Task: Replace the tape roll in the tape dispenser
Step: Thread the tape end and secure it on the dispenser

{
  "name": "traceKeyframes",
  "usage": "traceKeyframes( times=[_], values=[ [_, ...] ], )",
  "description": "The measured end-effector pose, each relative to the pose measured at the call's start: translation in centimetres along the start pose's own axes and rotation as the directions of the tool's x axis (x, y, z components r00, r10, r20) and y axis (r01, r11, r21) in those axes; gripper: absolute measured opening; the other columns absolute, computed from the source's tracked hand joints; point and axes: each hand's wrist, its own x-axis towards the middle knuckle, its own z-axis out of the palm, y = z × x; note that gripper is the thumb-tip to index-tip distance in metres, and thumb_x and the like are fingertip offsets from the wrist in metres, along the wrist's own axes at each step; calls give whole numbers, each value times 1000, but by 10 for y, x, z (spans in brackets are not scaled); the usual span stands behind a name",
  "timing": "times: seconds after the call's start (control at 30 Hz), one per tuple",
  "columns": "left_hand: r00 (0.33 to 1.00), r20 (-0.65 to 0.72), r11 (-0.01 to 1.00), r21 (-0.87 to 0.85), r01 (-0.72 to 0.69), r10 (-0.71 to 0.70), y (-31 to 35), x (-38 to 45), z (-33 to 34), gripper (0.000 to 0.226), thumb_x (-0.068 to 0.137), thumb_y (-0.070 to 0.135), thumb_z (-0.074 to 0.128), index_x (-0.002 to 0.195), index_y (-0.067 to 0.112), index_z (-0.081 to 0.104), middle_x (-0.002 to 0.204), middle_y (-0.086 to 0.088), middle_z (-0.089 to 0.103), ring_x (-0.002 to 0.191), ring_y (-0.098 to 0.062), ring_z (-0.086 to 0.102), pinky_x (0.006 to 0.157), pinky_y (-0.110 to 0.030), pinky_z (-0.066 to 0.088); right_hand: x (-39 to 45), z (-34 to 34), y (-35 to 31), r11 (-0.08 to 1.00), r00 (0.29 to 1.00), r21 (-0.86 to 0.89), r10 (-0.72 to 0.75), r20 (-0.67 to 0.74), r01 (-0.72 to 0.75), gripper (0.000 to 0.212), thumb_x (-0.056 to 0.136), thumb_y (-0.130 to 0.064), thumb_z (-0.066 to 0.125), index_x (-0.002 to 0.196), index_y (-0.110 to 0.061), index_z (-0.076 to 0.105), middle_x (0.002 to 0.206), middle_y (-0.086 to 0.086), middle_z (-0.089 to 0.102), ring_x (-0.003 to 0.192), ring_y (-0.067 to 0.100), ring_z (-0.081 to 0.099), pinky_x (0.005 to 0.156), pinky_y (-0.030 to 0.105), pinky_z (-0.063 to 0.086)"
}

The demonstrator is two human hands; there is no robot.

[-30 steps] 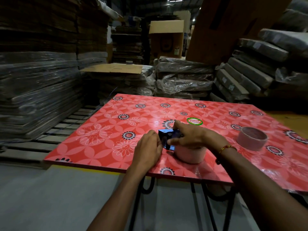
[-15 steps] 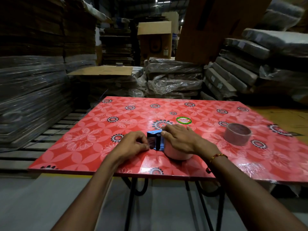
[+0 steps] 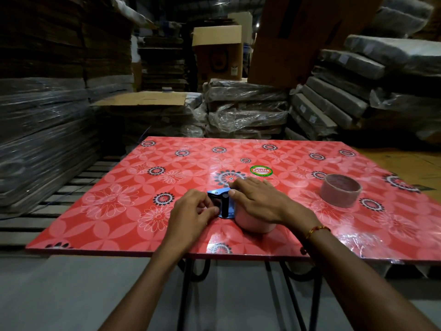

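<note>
A blue tape dispenser (image 3: 222, 204) lies on its side near the front of the red flowered table (image 3: 119, 187). A wide pale tape roll (image 3: 255, 225) sits in it, mostly under my right hand (image 3: 257, 201), which presses down on the roll and the dispenser's top. My left hand (image 3: 193, 211) pinches at the dispenser's front end with its fingertips; what it pinches is hidden. A second, empty-looking brown roll (image 3: 340, 193) stands alone on the table to the right.
The table's front edge runs just below my wrists, with grey floor beneath. Wrapped stacks of flat cartons (image 3: 35, 130) rise on the left, behind and on the right. A wooden pallet (image 3: 71, 187) lies beside the table's left edge.
My left hand has slid closer against the dispenser's front. The right hand stays pressed on the roll. The view has shifted slightly.
</note>
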Motion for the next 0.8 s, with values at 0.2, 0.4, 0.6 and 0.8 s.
traceKeyframes(
  times=[0.2,0.4,0.6,0.8],
  values=[
    [997,69,995,-99,26,-19,-7,5,-7,19,75,17,81,65,18,65,76,4,64,72,-11,60,69,-31,46,-1,2,10,999,998,-8,-53,-23,53,41,106,-45,29,138,-26,47,140,-3,53,135,16,40,117,46,25],
    [984,159,978,-177,107,-79,-12,10,-14,15,77,18,81,68,16,68,77,1,71,75,-21,66,70,-38,52,1,4,13,997,997,-8,-77,-27,77,42,106,-47,28,138,-27,47,141,-5,53,135,15,41,118,47,26],
    [958,278,959,-244,145,-74,-19,15,-23,12,79,20,80,72,17,71,85,-3,73,86,-26,69,80,-49,55,1,4,15,996,996,-8,-87,-37,87,42,105,-48,29,136,-27,48,137,-6,55,131,14,43,115,44,28],
    [940,336,938,-307,161,-51,-24,18,-25,15,79,16,80,74,9,69,90,0,73,82,-17,68,71,-35,54,1,3,17,996,996,8,-85,-20,85,42,105,-49,29,137,-29,48,137,-6,55,131,13,44,114,43,30]
  ],
)
